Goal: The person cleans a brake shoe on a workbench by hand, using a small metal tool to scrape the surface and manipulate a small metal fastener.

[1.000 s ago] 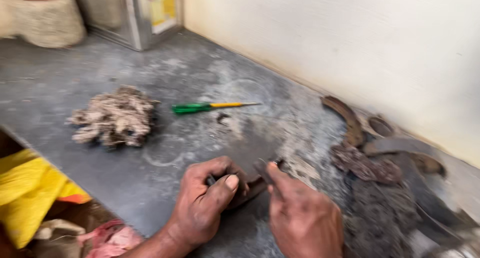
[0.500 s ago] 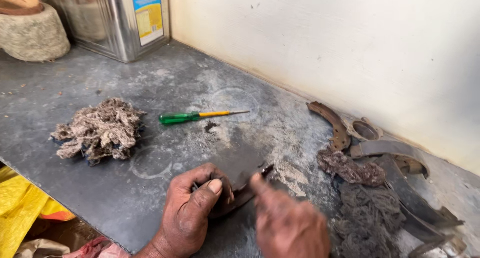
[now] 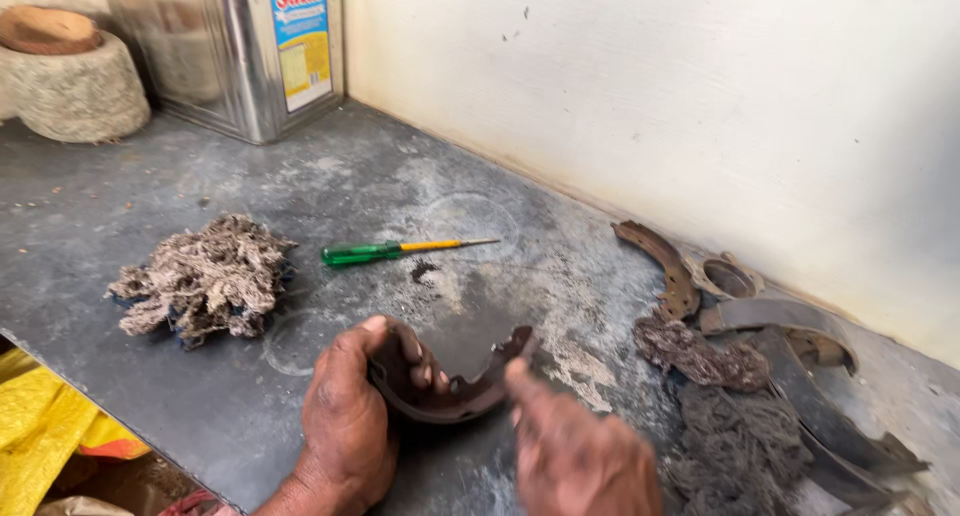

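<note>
Cream plastered wall [image 3: 700, 106], scuffed and speckled, dusty grey slab worktop [image 3: 150, 216], soft daylight

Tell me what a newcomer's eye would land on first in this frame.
First, the two hands at the bottom centre: the left hand grips a curved, dirty brake shoe while the right hand touches its other end. Next, the green-handled screwdriver lying mid-bench and the wad of grey cotton waste to its left. At right, along the wall, a heap of worn brake parts.
</note>
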